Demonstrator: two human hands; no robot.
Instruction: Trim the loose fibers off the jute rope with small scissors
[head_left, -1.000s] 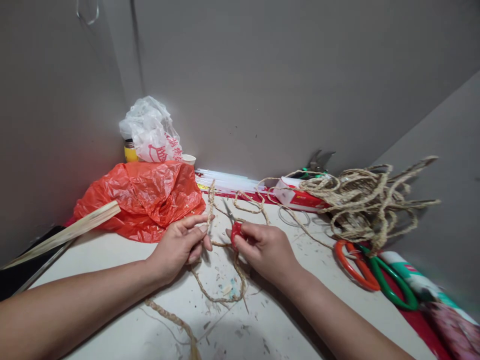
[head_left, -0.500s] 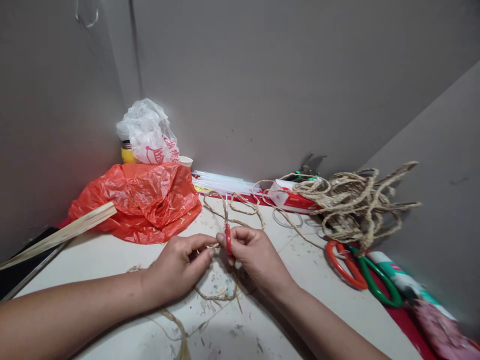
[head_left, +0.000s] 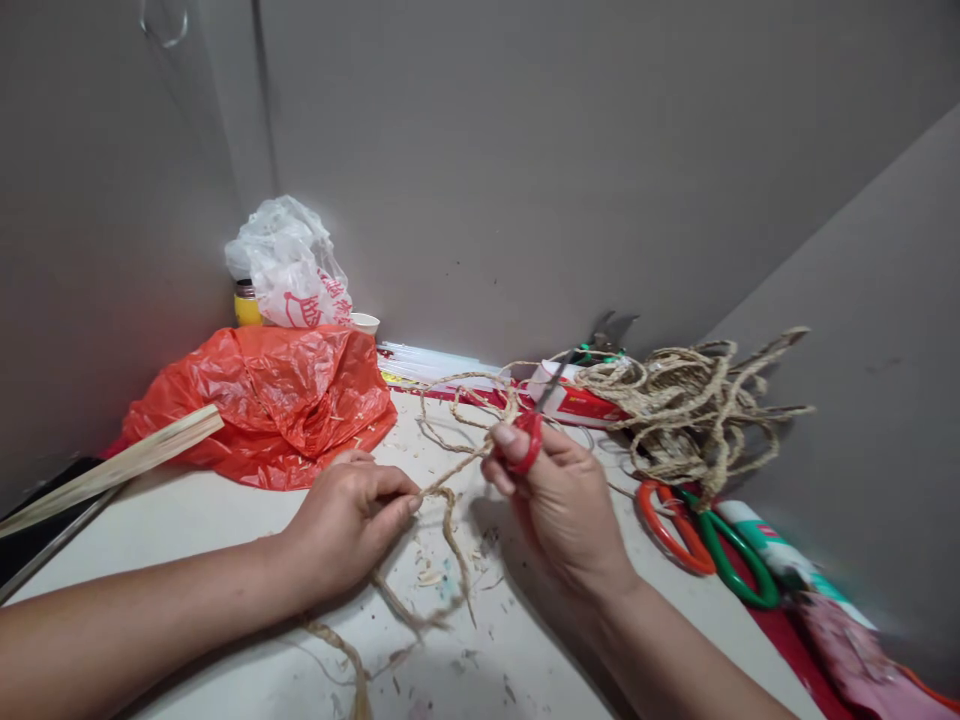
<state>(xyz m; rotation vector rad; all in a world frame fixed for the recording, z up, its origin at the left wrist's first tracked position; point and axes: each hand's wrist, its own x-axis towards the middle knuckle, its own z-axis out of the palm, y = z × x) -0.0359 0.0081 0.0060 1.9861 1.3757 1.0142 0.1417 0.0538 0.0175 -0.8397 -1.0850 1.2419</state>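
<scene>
My left hand [head_left: 360,520] pinches a thin twisted straw-coloured cord [head_left: 457,466] between thumb and fingertips, low over the white table [head_left: 285,680]. To its right, my right hand [head_left: 562,500] is closed around red-handled scissors [head_left: 529,445], their dark blades angled up and away. The cord runs from the left fingertips up to the right thumb and fingers, which appear to grip it too. A loose cord end [head_left: 454,545] hangs between the hands, and further strands lie below the left hand. Looping cord also lies on the table beyond both hands.
A red plastic bag [head_left: 277,400] sits at left, beside a flat pale strip [head_left: 127,465]. A tangled heap of cord [head_left: 697,400] lies at right, above orange [head_left: 671,530] and green [head_left: 739,560] handles. Clear sticks [head_left: 435,362] line the back. Small scraps dot the tabletop.
My right hand has moved right and away from the left, with the scissors tilting over to the right. A stretch of cord now spans the gap between the hands.
</scene>
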